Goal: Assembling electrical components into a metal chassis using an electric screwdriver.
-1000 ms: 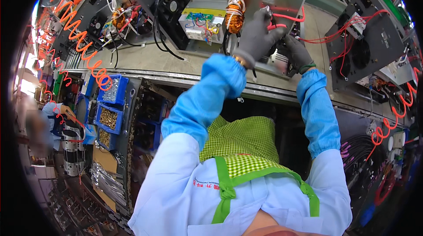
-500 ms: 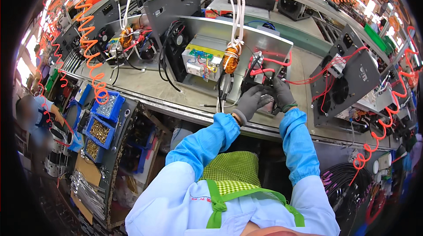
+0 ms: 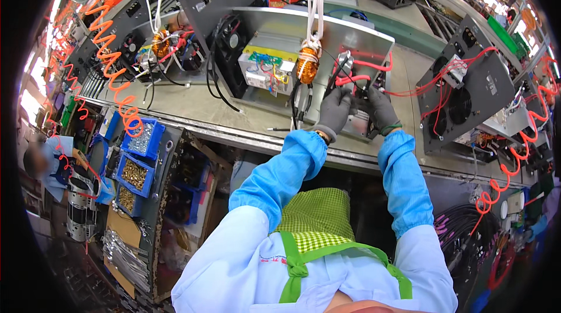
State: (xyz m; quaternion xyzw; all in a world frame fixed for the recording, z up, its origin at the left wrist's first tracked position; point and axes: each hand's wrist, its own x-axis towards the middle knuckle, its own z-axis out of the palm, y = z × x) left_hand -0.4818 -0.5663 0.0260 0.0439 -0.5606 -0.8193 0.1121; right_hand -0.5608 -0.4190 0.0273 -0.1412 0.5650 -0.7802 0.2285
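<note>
Both gloved hands dropped lower since before, left hand and right hand now pinching red wires inside the open metal chassis.

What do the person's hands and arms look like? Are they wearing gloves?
Yes. Both the left hand and the right hand wear dark grey gloves. Bright blue sleeve covers, puffy and gathered at the wrists, run up both forearms. Above them come pale blue work sleeves. There is also a green checked apron with plain green straps.
</note>
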